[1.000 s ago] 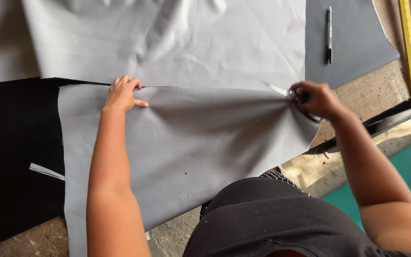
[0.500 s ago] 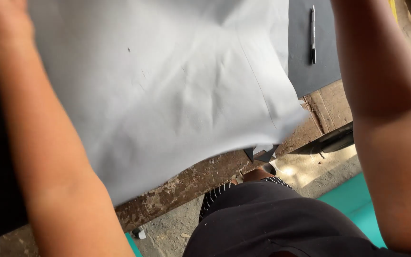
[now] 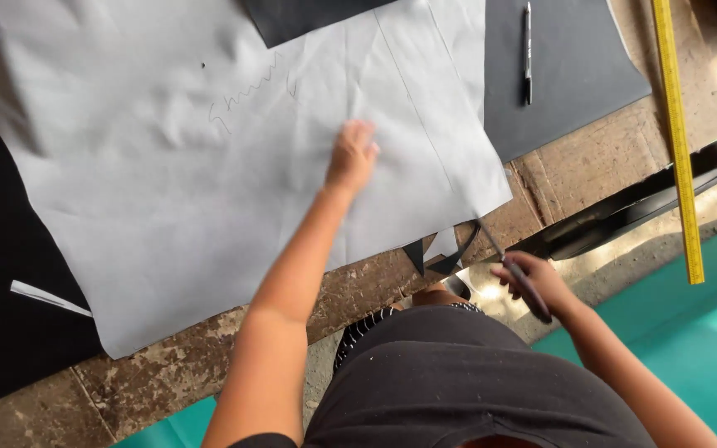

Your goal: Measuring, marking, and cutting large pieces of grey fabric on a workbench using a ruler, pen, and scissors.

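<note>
A large grey sheet (image 3: 192, 166) lies spread over the worn stone worktop (image 3: 574, 166), faint pencil lines on it. My left hand (image 3: 352, 158) rests flat on the sheet near its right side, fingers slightly apart. My right hand (image 3: 533, 282) is off the table's front edge, closed around the dark handles of a pair of scissors (image 3: 512, 265) whose blades point up toward the sheet's lower right corner. Small dark offcuts (image 3: 433, 255) hang at the table edge just left of the scissors.
A black sheet (image 3: 10, 282) lies under the grey one at left, a thin white strip (image 3: 47, 297) on it. At the back right a dark grey sheet (image 3: 574, 75) carries a pen (image 3: 528, 50). A yellow ruler (image 3: 678, 141) runs along the right. Teal floor (image 3: 690, 332) below.
The grey sheet has been pulled and spread flat toward the left. My left hand moved from its upper edge onto its right side. My right hand with the scissors dropped below the table edge.
</note>
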